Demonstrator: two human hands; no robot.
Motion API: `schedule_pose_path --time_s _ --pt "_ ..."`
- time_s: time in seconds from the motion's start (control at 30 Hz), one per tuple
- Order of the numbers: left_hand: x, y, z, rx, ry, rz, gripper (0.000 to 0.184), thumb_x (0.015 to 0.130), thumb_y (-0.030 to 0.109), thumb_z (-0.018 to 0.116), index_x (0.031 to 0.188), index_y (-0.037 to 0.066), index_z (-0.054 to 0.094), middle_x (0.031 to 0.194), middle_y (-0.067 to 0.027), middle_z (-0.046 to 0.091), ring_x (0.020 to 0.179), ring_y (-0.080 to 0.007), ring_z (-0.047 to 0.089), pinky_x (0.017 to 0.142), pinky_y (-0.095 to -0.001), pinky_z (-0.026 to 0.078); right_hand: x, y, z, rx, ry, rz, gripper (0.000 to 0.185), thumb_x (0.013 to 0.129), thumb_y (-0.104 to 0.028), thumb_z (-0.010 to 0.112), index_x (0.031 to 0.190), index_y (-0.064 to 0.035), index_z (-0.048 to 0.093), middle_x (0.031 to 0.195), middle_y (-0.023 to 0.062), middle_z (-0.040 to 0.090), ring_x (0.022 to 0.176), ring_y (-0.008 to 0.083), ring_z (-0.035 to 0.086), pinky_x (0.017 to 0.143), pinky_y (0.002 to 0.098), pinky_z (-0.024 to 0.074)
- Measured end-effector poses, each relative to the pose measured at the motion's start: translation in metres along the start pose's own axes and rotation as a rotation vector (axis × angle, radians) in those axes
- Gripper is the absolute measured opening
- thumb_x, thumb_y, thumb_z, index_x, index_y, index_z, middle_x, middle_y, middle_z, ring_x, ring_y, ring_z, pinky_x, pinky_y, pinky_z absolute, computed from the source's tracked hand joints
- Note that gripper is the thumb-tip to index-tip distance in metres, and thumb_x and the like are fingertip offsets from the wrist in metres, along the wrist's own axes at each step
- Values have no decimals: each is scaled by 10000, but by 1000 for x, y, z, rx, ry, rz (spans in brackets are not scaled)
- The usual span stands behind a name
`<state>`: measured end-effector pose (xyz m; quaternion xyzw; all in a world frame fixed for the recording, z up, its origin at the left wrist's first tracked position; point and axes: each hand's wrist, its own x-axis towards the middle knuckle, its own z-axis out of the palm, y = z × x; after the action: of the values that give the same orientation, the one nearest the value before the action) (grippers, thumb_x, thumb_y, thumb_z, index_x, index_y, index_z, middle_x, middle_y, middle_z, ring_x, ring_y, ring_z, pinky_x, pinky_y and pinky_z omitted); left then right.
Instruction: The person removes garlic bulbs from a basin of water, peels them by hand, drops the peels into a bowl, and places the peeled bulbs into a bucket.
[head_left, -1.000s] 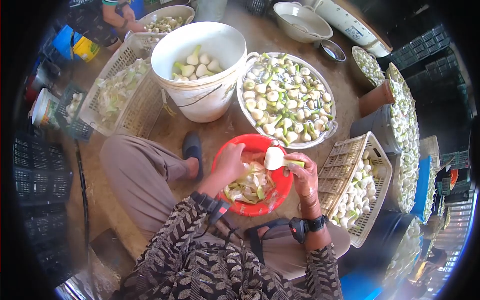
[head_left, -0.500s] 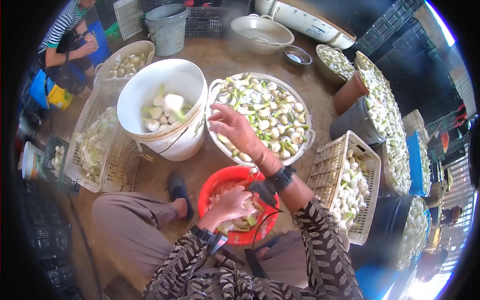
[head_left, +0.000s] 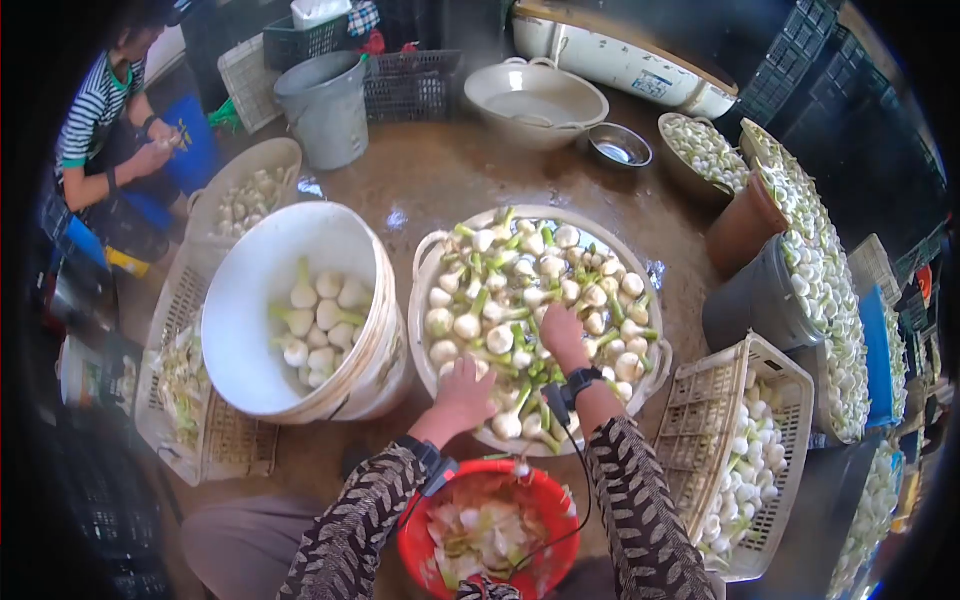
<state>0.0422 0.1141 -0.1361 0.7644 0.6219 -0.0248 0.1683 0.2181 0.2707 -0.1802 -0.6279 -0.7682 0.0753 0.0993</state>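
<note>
**Hand Position: Both Hands at the Basin of Garlic Bulbs**

The pale, two-handled basin (head_left: 420,340) stands on the floor (head_left: 400,170) in front of the person and contains garlic bulbs (head_left: 500,338) with short green stems. Water shows between some of them.

Left hand (head_left: 463,398): located over the near-left part of the basin. The forearm runs forward and inward; the back of the hand faces up. The fingers are extended forward and moderately parted, with no bulb visible in them. Whether the fingertips contact a bulb cannot be determined.

Right hand (head_left: 565,335): located farther forward than the left, right of the basin's centre, among the bulbs. The forearm runs forward and slightly inward; the back of the hand faces up. The fingers point down and are largely hidden; whether they grip a bulb cannot be determined.

Each wrist carries a black band, and a thin black cable (head_left: 583,500) hangs beside the right forearm.

Adjacent containers: the red basin (head_left: 558,555), nearest the person, holds peeled husks (head_left: 485,535). The white bucket (head_left: 235,325), left of the pale basin, holds further bulbs and tilts in view. The slatted crate (head_left: 690,420) at right is also filled with bulbs.
</note>
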Motion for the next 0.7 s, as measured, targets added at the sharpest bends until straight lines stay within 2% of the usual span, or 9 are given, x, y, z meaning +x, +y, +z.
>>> schedule_pose_path --time_s 0.17,0.23,0.27,0.33,0.37,0.47,0.53,0.57,0.7 --pt "15 -6 14 4 61 46 615 713 300 648 1272 130 454 1182 -250 444 1153 -397 399 903 -483 383 17 41 11 208 -41 -3 288 707 -256 606 888 -32 623 903 182 637 804 365 606 746 436 484" --pt "23 -10 21 -532 200 -42 570 776 336 613 1268 100 449 1108 -221 499 957 -336 551 774 -440 476 16 48 -6 326 -143 42 270 717 -230 604 909 -45 646 860 184 646 774 348 613 716 397 492" --pt "20 -2 5 -536 210 -37 570 776 336 613 1268 100 449 1108 -221 499 957 -336 551 774 -440 476 4 45 -21 387 -116 33 255 727 -214 609 905 -36 653 842 185 649 775 319 626 709 370 496" --pt "12 24 -28 -1357 66 -343 541 858 438 522 1250 74 436 1021 -202 540 746 -266 615 593 -362 523 -34 28 -66 560 -107 10 239 742 -202 617 895 -23 657 833 179 651 762 283 632 701 347 496" --pt "2 36 -44 -1641 5 -417 472 903 464 440 1152 66 494 897 -131 572 632 -200 599 453 -276 475 -57 11 -88 750 -112 -17 225 757 -190 624 886 -9 660 823 173 654 749 246 639 694 325 495" --pt "-7 51 -47 -2094 -234 -294 414 902 469 454 1002 74 532 742 -81 583 534 -149 568 374 -231 414 -129 -24 -129 741 -88 -166 214 799 -186 620 908 -6 659 800 164 654 746 217 644 684 301 491" --pt "-29 67 -48 -2059 -163 -277 312 900 415 490 867 107 513 645 -25 523 426 -100 469 304 -206 283 -168 -46 -164 412 32 -331 143 765 -174 633 776 -31 643 708 125 629 678 322 608 607 382 476" --pt "-44 74 -50 -2033 -113 -277 276 892 378 512 874 102 517 643 -17 513 418 -88 444 304 -208 277 -182 -48 -168 292 161 -467 138 736 -141 624 654 -37 586 612 115 581 599 324 568 561 419 448" --pt "-107 107 -53 -1836 165 -346 197 851 251 594 923 78 531 641 3 491 420 -68 397 313 -212 271 -236 -54 -170 98 118 -547 164 726 -126 608 592 -58 544 574 116 550 570 310 555 548 427 438"
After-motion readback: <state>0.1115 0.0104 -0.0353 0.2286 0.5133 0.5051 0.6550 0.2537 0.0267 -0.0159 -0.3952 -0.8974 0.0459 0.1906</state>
